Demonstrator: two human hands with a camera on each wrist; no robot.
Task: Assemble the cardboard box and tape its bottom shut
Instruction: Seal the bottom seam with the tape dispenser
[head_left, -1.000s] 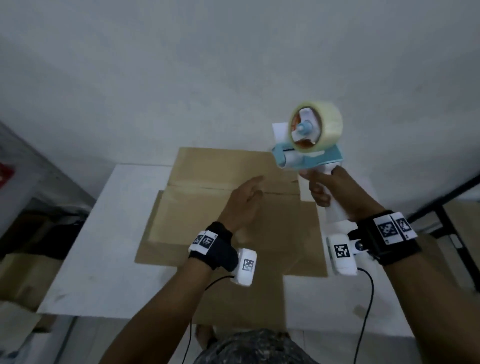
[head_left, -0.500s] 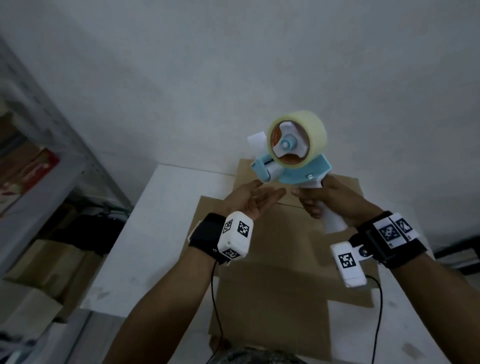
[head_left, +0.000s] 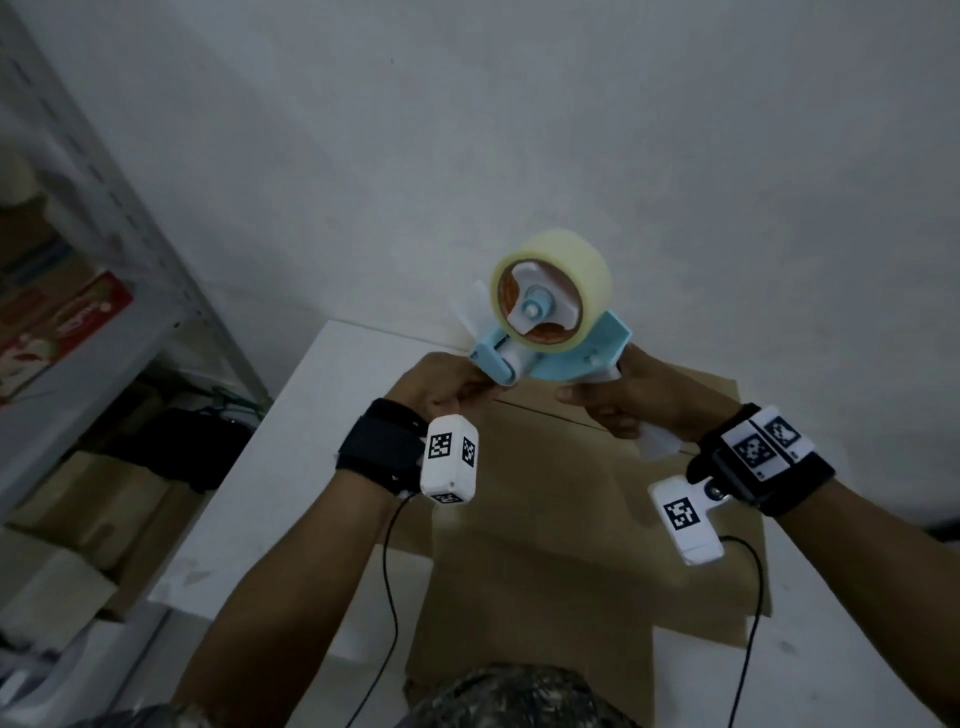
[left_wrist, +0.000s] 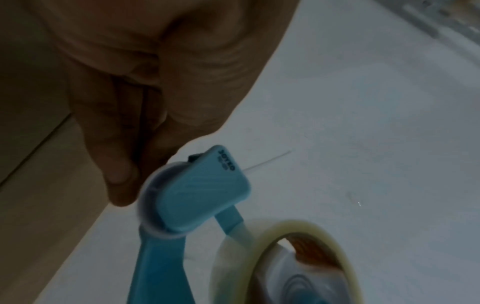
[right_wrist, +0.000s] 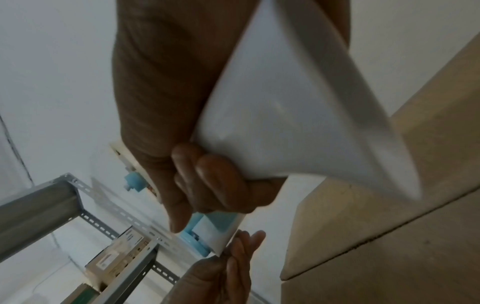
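At the far left stands a grey metal shelving rack (head_left: 130, 218) with perforated uprights; its shelves hold brown cardboard cartons (head_left: 78, 499) and a red printed packet (head_left: 67, 322), and the rack's upright stands just beside the left edge of the white rectangular surface (head_left: 291, 467). A bare strip of the surface shows along that left edge, and another on the right past the cardboard.

The flat, unfolded brown cardboard box (head_left: 561, 519) lies on the surface, its flaps spread flat; its near flap runs past the near edge toward the person. A crease line crosses it under the hands.

The left hand (head_left: 441, 384) is raised above the cardboard at the front end of the light-blue plastic tape dispenser (head_left: 561, 353). Its fingers (left_wrist: 116, 164) are held together and nearly straight, with the tips right at the dispenser's roller; whether they pinch the tape end I cannot tell.

The dispenser is held in the air above the far part of the cardboard and carries a roll of clear packing tape (head_left: 550, 291) on its hub, with open wall behind it.

The right hand (head_left: 639, 400) grips the dispenser's white handle (right_wrist: 298, 102), its fingers (right_wrist: 215, 174) curled tightly round it and the thumb lying along the side.
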